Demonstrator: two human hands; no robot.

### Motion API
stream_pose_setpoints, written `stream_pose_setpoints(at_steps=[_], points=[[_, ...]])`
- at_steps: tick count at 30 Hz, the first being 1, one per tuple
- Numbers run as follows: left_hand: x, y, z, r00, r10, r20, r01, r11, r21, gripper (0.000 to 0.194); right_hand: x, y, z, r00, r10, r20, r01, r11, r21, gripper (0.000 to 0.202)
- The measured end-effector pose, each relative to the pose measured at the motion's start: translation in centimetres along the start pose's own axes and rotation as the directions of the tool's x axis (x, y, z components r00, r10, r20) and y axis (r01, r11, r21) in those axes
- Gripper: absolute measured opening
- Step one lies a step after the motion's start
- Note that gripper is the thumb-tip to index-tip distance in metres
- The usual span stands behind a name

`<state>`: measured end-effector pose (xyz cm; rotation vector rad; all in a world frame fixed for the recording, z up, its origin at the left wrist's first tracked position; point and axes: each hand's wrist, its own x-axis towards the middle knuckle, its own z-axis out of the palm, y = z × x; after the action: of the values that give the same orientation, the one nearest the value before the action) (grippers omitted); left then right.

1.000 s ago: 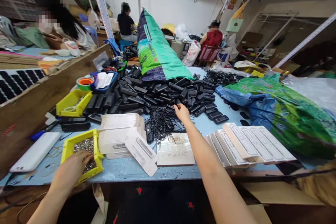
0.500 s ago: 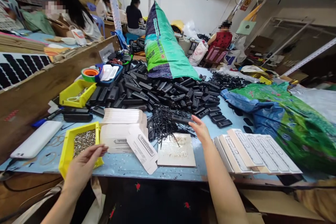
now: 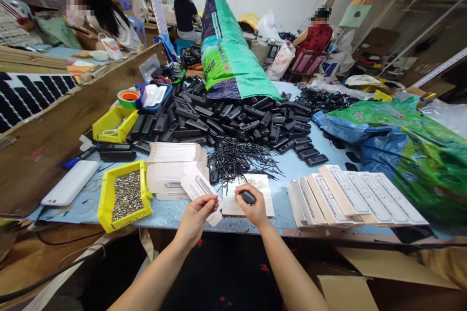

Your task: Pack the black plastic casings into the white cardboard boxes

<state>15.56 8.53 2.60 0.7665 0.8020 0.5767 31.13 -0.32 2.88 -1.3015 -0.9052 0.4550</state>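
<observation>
My right hand (image 3: 254, 206) is closed around a small black plastic case (image 3: 247, 197), holding it end-on above a white board (image 3: 268, 199) dotted with tiny bits. To its left, the thumb and fingers of my left hand (image 3: 197, 216) are pinched together. Anything between those fingertips is too small to make out. They overlap the lower part of a loose printed white carton (image 3: 199, 182), and I cannot tell whether they touch it. Behind the board lies a tangle of thin black strips (image 3: 241, 155). A yellow bin (image 3: 105, 204) of small shiny metal pieces (image 3: 127, 194) stands left of my left hand.
Black cases (image 3: 189, 112) are heaped behind the strips, with a tall green sack (image 3: 237, 58) above. Printed cartons (image 3: 350, 194) stand at right, beside a green-blue bag (image 3: 412, 155). A stack of flat cartons (image 3: 175, 153) is left of centre. Several people sit working beyond.
My right hand has brought the black case from the tangle of strips nearer to me. My left hand has moved right, from beside the yellow bin to the loose carton.
</observation>
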Motion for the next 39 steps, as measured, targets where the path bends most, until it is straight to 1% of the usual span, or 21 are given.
stream_pose_setpoints(at_steps=[1,2,3,4,5,7,10,13,18,19,21,24,25,27,30,32,34,36,37,38,39], points=[[-0.2,0.0,0.0,1.0,0.023,0.009,-0.024,0.999,0.037,0.035,0.1,-0.6,0.6,0.998,0.001,-0.059,0.006,0.993,0.12,0.002],[-0.3,-0.1,0.1,0.999,0.047,0.02,-0.048,0.996,0.073,0.032,0.2,-1.4,1.2,0.988,0.013,-0.157,0.03,0.963,0.269,0.005],[-0.4,-0.1,0.2,0.997,0.071,0.031,-0.074,0.992,0.099,0.03,0.4,-2.1,1.9,0.968,0.042,-0.248,0.066,0.909,0.412,0.008],[-0.6,-0.2,0.3,0.995,0.093,0.042,-0.097,0.989,0.113,0.029,0.6,-2.7,2.5,0.948,0.085,-0.308,0.095,0.847,0.524,0.01],[-0.7,-0.3,0.5,0.992,0.111,0.051,-0.117,0.986,0.117,0.028,0.9,-3.2,3.1,0.932,0.13,-0.339,0.107,0.795,0.597,0.012],[-0.8,-0.3,0.6,0.989,0.133,0.069,-0.14,0.983,0.119,0.027,1.3,-3.8,3.9,0.91,0.212,-0.355,0.086,0.742,0.664,0.016],[-1.0,-0.4,0.7,0.986,0.15,0.078,-0.16,0.977,0.144,0.029,1.4,-3.6,4.3,0.888,0.303,-0.347,0.024,0.722,0.692,0.02],[-1.0,-0.5,0.6,0.985,0.161,0.062,-0.168,0.974,0.153,0.033,1.2,-3.1,4.0,0.871,0.343,-0.35,-0.017,0.734,0.679,0.022],[-1.0,-0.5,0.7,0.985,0.157,0.074,-0.168,0.972,0.168,0.037,1.0,-2.8,3.1,0.808,0.414,-0.419,-0.011,0.722,0.691,0.021],[-1.0,-0.5,0.7,0.985,0.153,0.086,-0.166,0.969,0.182,0.037,1.1,-2.8,3.0,0.805,0.418,-0.422,-0.011,0.721,0.693,0.021],[-1.1,-0.5,0.9,0.984,0.142,0.107,-0.163,0.963,0.215,0.038,1.2,-3.0,2.8,0.816,0.411,-0.406,-0.033,0.735,0.677,0.021],[-1.1,-0.8,1.1,0.984,0.145,0.107,-0.166,0.96,0.225,0.039,1.2,-2.9,2.8,0.828,0.408,-0.385,-0.073,0.759,0.647,0.022],[-1.1,-0.9,1.2,0.983,0.153,0.1,-0.171,0.962,0.213,0.04,1.1,-2.8,2.8,0.821,0.415,-0.393,-0.072,0.757,0.65,0.022],[-1.3,-1.3,1.3,0.981,0.172,0.085,-0.186,0.963,0.193,0.042,0.9,-2.4,2.8,0.791,0.454,-0.411,-0.067,0.731,0.679,0.022],[-1.7,-2.5,1.2,0.977,0.205,0.06,-0.213,0.952,0.221,0.04,0.3,-1.7,3.0,0.749,0.525,-0.404,-0.084,0.68,0.729,0.022],[-2.0,-3.4,1.0,0.973,0.224,0.053,-0.23,0.935,0.269,0.037,0.0,-1.3,3.2,0.748,0.539,-0.387,-0.112,0.677,0.727,0.022],[-2.2,-4.1,0.7,0.969,0.242,0.053,-0.246,0.914,0.323,0.033,-0.1,-1.3,3.0,0.757,0.536,-0.372,-0.146,0.695,0.704,0.021],[-1.8,-4.0,0.3,0.962,0.259,0.09,-0.273,0.861,0.43,0.027,0.0,-1.4,2.2,0.786,0.491,-0.374,-0.151,0.741,0.655,0.02],[-1.3,-3.5,0.0,0.95,0.277,0.147,-0.312,0.795,0.519,0.023,0.0,-1.5,1.5,0.808,0.429,-0.405,-0.116,0.789,0.604,0.019],[-0.7,-2.7,-0.3,0.927,0.295,0.231,-0.374,0.687,0.623,0.024,0.0,-1.6,0.7,0.832,0.335,-0.442,-0.065,0.85,0.523,0.019],[0.1,-1.7,-0.7,0.893,0.303,0.332,-0.448,0.531,0.719,0.03,0.0,-1.5,-0.2,0.863,0.22,-0.455,-0.015,0.911,0.412,0.018]])
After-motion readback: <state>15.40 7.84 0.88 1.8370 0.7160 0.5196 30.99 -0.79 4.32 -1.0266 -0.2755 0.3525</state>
